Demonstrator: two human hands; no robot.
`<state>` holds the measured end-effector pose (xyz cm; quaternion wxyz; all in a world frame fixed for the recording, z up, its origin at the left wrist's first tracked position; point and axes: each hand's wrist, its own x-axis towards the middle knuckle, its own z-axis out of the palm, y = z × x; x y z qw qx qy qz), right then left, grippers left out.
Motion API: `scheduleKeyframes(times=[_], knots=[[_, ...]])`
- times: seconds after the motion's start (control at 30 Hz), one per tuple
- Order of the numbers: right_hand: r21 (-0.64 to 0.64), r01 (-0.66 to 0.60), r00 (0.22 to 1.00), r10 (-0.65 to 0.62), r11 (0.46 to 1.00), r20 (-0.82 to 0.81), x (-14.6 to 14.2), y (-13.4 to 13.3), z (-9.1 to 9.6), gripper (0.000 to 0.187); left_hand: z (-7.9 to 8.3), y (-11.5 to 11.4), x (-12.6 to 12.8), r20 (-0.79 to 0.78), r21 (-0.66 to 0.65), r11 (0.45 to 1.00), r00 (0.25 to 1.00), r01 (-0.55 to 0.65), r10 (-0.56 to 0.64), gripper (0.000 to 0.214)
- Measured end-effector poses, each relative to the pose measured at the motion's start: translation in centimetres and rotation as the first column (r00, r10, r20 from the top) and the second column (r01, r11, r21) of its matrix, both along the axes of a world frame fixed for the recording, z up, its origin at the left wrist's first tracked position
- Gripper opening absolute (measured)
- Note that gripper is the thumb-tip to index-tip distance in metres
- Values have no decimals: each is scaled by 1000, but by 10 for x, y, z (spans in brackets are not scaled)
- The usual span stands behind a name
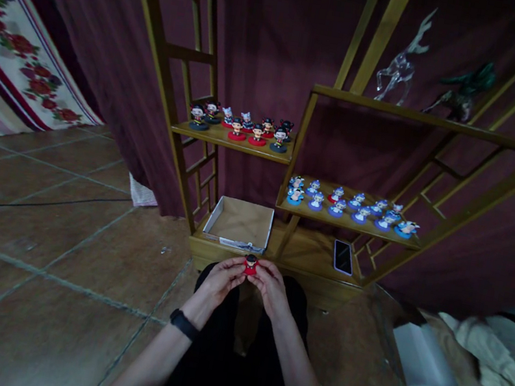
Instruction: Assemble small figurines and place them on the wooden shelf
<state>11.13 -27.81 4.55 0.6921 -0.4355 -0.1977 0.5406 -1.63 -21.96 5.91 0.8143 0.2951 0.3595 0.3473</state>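
A small red figurine (250,266) with black hair is held in front of my knees, between the fingertips of both hands. My left hand (225,276) is closed on its left side, and my right hand (271,282) pinches its right side. Just beyond them, a shallow open cardboard box (240,220) rests on the lowest shelf. On the upper left shelf (227,139) stand several figurines (258,132) with red or dark bases. Several blue and purple figurines (337,207) stand in two rows on the right middle shelf (351,222).
A phone (343,257) lies on the bottom shelf at the right. Above, a clear deer figure (401,69) and a dark green sculpture (464,92) stand on the top right shelf. White boxes (429,363) and cloth are on the right floor. A cable (38,206) crosses the left tiles.
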Motion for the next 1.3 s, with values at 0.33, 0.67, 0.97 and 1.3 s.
scheduleKeyframes(times=[0.33, 0.67, 0.97, 1.3], knots=[[-14, -13, 1000, 13, 1000, 3, 0, 12, -5, 29, -13, 16, 1, 23, -14, 999, 999, -29, 29, 24], [-58, 37, 999, -35, 998, 21, 16, 3, -6, 27, -21, 12, 17, 38, -51, 998, 999, 28, -26, 24], [-42, 49, 999, -49, 998, 10, 20, -8, -11, 28, -21, 0, 23, -6, -96, 995, 1000, 25, -26, 26], [-40, 3, 1000, -3, 999, -12, 13, -7, -8, 35, -16, -4, 14, 29, -70, 997, 999, 41, -39, 27]])
